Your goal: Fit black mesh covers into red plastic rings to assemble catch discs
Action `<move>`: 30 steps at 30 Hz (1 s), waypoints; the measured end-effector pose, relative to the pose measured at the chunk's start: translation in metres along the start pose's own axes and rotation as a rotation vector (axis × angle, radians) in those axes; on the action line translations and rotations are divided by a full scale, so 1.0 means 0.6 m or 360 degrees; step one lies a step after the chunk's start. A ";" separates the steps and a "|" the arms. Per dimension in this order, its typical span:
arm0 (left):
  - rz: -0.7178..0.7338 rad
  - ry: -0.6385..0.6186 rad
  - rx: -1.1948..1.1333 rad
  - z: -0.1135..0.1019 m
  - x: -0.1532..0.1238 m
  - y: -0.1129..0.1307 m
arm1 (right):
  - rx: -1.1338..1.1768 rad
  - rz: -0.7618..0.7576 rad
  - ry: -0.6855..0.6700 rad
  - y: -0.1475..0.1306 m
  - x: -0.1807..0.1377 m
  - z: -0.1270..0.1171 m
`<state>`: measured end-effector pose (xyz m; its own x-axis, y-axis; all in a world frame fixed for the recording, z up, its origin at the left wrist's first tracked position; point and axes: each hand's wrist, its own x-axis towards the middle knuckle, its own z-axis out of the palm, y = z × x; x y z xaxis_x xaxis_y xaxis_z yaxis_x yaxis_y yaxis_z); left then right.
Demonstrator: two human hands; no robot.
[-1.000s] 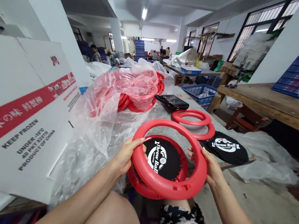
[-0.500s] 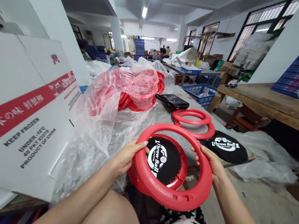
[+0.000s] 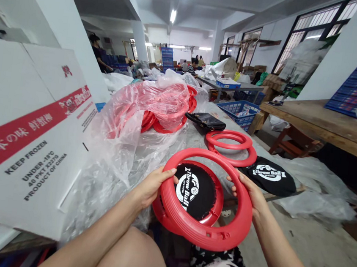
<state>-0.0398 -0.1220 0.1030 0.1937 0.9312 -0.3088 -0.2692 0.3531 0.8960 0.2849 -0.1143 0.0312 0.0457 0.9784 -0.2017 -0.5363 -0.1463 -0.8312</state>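
Both my hands grip a red plastic ring (image 3: 239,225), tilted above my lap. My left hand (image 3: 150,188) has its thumb over the ring's left rim, and my right hand (image 3: 253,192) is closed round the right rim. Behind and below it lies another red ring (image 3: 217,209) fitted with a black fabric disc (image 3: 202,195) printed "Throw Ball". Its left edge is close to my left fingers; whether they touch it I cannot tell. Farther back, two red rings (image 3: 229,139) lie overlapping on the table, beside loose black printed fabric (image 3: 271,177).
A large clear plastic bag (image 3: 160,95) of red rings covers the table's left part. A white carton (image 3: 37,144) stands at the left, and a black bag (image 3: 208,120) lies behind the rings. A blue crate (image 3: 238,110) and a wooden bench (image 3: 326,123) are at the right. People work farther back.
My hands and the held ring stay almost still, with only a very slight shift. At the far left, a person in dark clothes has come further into view beside the pillar.
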 end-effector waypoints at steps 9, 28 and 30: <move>0.0011 -0.0015 0.0038 0.002 0.002 -0.001 | -0.0007 -0.0010 0.0023 0.001 0.001 -0.004; 0.0036 -0.0002 0.0069 0.003 0.002 0.001 | -0.0014 0.0024 0.0084 0.009 -0.003 -0.003; 0.0041 -0.0001 0.0071 0.003 0.001 0.002 | -0.0018 0.0018 0.0087 0.009 -0.004 -0.002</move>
<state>-0.0382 -0.1211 0.1041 0.1876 0.9399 -0.2853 -0.2316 0.3246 0.9170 0.2829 -0.1175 0.0263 0.0857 0.9673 -0.2388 -0.5276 -0.1593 -0.8344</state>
